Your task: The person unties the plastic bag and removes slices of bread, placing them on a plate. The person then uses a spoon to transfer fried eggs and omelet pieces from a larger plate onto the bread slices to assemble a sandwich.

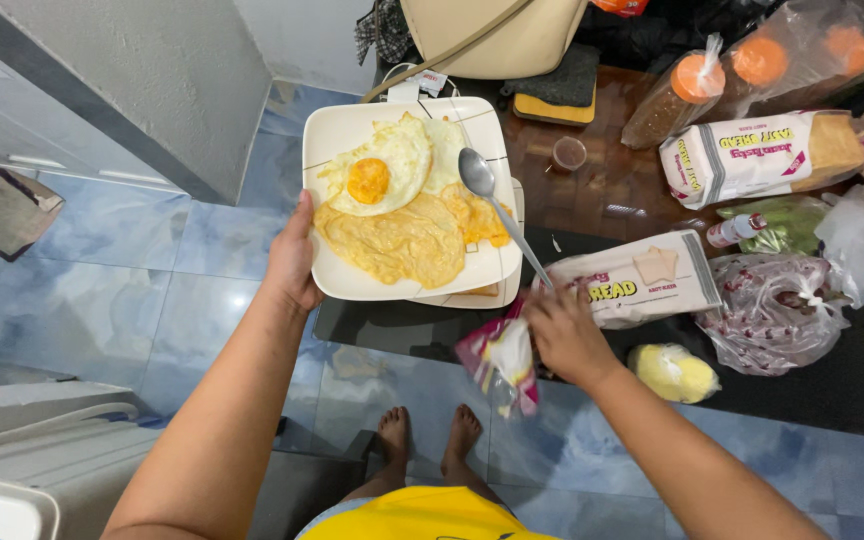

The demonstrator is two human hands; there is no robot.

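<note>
Left hand (292,262): its fingers are closed on the left edge of a square white plate (337,135) and hold it up flat.
Plate: it carries fried eggs (392,205). One has a round yellow yolk. They lie just right of the left fingers.
Right hand (564,335): its fingers are closed on the handle of a metal spoon (497,205). The same hand also has the twisted pink end of a bread bag (500,362) in it.
Spoon: its bowl rests on the eggs, up and to the left of the right fingers.
Bread: a wrapped loaf (642,282) lies on the dark desk (852,385), touching the right fingers.
Second loaf (752,155): it lies farther up and to the right, well apart from both hands.
Yellow thing in plastic (674,372): it sits just right of the right wrist.
Bare feet (430,440): they stand on the blue tiled floor (152,290), below both hands.
</note>
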